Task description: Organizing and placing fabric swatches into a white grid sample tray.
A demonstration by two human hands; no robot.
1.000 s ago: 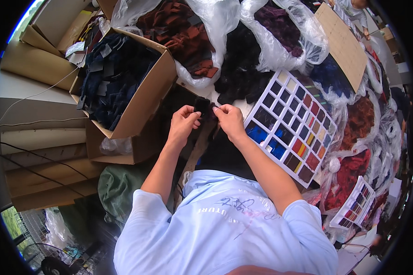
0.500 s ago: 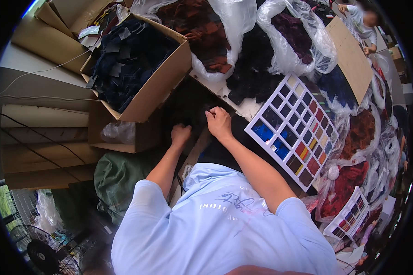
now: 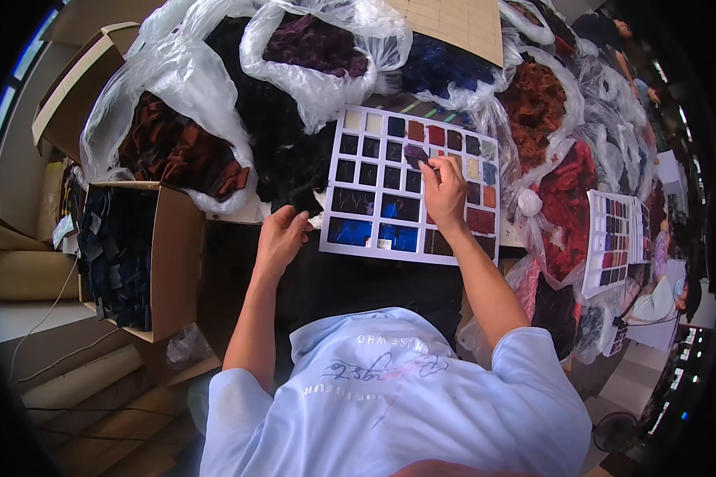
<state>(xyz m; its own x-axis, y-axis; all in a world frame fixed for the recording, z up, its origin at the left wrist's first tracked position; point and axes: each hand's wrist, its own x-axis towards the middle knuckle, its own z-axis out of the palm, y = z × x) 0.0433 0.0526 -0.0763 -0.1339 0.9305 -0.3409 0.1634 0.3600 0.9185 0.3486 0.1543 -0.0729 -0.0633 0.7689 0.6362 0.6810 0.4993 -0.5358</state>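
Note:
A white sample board (image 3: 378,254) with a grid of coloured fabric swatches lies in front of me. Over its upper middle, my right hand (image 3: 445,191) pinches a small dark purple fabric swatch (image 3: 414,155) between thumb and fingers. Left of the board, my left hand (image 3: 278,241) is closed, thumb against fingertips; whatever may be in them is too small and dark to make out. Just beyond that hand spreads a heap of black fabric pieces (image 3: 290,163).
A cardboard box (image 3: 179,262) of dark blue swatches stands at left. Behind are plastic bags of rust-brown (image 3: 179,151), purple (image 3: 314,46) and blue (image 3: 445,65) pieces. Red pieces (image 3: 565,211) and a second sample board (image 3: 608,242) lie at right.
My view has swung to the right. Both hands have come up from the dark space beside the box; the right is now over the board with a purple swatch, the left beside the board's edge.

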